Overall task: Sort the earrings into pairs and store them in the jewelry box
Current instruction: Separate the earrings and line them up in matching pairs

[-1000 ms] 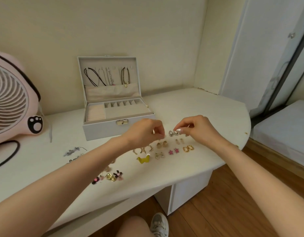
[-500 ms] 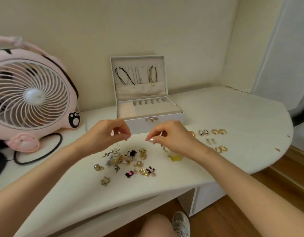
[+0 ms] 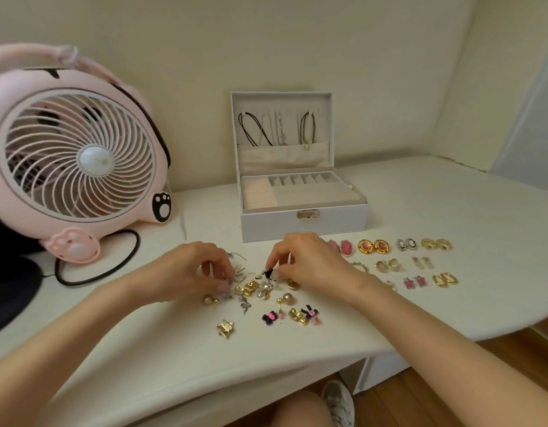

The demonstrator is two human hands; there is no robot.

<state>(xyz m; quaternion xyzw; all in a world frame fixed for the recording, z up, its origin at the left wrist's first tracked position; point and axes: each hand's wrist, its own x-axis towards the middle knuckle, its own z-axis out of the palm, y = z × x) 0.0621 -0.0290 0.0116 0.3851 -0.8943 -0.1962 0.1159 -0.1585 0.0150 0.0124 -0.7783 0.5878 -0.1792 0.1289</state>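
Right grip (image 3: 309,263) pinches a small black earring (image 3: 269,274) over the mixed gold pile (image 3: 254,288); whether the left grip (image 3: 189,272) holds anything is unclear.

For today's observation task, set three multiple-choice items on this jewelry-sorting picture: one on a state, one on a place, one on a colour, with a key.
1. The lid of the jewelry box is: A. shut and latched; B. open and upright; C. lying off the box.
2. The sorted earring pairs lie: A. inside the box; B. on the floor; C. on the table, right of the right hand.
3. The fan is: A. blue; B. pink; C. green.
Key: 1 B, necklaces hang in the raised lid; 2 C, rows of pairs sit beyond the right hand; 3 B, its casing is pink.
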